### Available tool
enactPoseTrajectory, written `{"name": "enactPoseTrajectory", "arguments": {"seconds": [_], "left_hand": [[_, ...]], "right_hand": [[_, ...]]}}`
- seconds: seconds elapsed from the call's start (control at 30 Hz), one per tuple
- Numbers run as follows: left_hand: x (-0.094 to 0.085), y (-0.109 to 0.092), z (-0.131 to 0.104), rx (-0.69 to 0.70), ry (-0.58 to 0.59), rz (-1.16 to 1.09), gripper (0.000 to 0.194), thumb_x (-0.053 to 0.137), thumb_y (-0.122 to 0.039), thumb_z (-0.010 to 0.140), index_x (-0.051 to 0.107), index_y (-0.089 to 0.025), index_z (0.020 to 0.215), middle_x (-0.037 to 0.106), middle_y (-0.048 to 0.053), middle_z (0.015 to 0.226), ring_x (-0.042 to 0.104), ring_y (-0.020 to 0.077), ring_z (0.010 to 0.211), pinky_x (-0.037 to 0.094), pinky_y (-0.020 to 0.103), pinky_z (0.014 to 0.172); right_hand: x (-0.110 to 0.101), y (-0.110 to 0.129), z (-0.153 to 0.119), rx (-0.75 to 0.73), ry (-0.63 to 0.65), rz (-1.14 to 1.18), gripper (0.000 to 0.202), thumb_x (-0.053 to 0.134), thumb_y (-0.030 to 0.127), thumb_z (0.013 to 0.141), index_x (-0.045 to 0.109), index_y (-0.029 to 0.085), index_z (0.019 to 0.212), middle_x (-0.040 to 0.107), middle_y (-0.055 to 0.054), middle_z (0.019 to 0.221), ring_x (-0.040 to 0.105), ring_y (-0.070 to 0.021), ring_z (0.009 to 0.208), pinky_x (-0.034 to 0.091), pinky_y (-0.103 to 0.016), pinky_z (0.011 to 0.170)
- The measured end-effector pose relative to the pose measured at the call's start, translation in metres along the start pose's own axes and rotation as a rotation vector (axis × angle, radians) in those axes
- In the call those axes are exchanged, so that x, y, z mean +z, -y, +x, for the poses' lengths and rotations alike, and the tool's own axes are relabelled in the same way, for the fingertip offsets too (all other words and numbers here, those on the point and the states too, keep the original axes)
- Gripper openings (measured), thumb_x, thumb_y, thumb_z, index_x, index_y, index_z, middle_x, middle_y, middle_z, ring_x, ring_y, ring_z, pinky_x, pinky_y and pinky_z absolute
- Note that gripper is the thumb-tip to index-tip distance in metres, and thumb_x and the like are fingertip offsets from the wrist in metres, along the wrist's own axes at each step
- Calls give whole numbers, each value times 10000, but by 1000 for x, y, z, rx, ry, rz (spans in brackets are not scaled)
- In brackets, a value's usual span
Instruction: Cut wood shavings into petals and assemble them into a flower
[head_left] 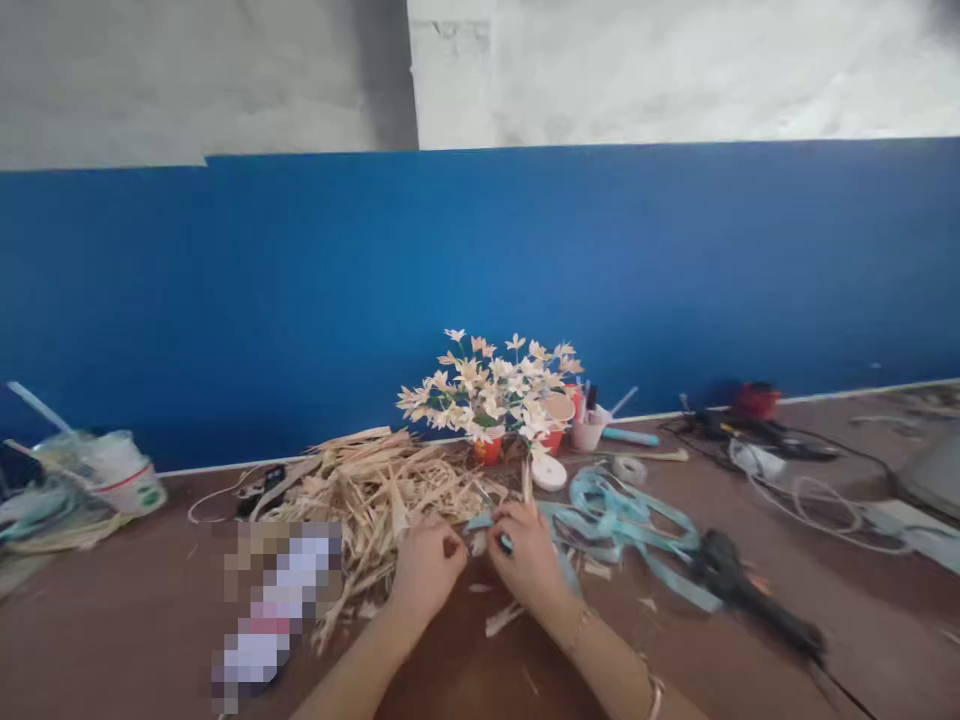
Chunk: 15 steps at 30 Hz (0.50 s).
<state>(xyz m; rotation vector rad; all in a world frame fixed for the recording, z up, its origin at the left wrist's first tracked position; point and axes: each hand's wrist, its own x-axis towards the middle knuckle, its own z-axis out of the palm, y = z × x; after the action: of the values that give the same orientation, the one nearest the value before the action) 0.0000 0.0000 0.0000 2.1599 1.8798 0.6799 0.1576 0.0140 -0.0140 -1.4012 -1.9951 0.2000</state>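
Note:
Both hands are close together over the front middle of the table. My left hand (429,562) has its fingers curled toward the thumb, beside a heap of dried, straw-coloured husk strips (375,480); anything in its pinch is too small to make out. My right hand (529,555) is closed, with a pale husk strip (527,482) standing up from its fingers. A bit of teal shows inside the curl of that hand. Light-blue ribbon (600,510) lies in loops just right of it. Behind the hands stand cream artificial flowers (487,385) in small red-and-white pots (489,446).
A black glue-gun-like tool (757,595) with a cord lies at right. A white roll (549,472) and a cup of tools (589,430) stand behind. Cables (817,520) tangle farther right. At left are a white tub (131,475) and a pixelated object (281,610). A blue wall (300,290) bounds the back.

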Motion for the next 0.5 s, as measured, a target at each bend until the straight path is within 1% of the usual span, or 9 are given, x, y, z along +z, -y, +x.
{"name": "enactPoseTrajectory", "arguments": {"seconds": [0.1,0.2,0.3,0.5], "left_hand": [[0,-3,-1,126,181,-13,130,547,-172,685,669,-210,662,645,25,764,533,197,842,361,297,758],[-2,-7,-5,185,318,3,87,593,-219,667,676,-229,689,649,20,758,536,202,825,366,292,727],[-4,-11,-9,197,365,26,99,610,-250,667,668,-231,744,651,28,786,531,212,835,369,294,706],[-1,-18,-12,245,398,13,129,533,-154,714,652,-201,729,632,51,852,511,210,894,368,300,769]], "right_hand": [[1,-3,-3,-52,104,-46,161,529,116,747,640,201,665,615,-5,897,506,-170,889,289,-300,760],[1,-3,-4,-76,165,-101,172,529,129,759,644,204,655,613,-8,879,505,-175,886,284,-308,747],[-1,-4,-5,-84,179,-129,181,519,128,771,644,200,662,608,-20,875,503,-177,882,288,-309,748],[-3,-10,-7,-89,129,-82,184,494,111,773,647,211,756,595,-35,886,500,-188,887,305,-309,756]]}}
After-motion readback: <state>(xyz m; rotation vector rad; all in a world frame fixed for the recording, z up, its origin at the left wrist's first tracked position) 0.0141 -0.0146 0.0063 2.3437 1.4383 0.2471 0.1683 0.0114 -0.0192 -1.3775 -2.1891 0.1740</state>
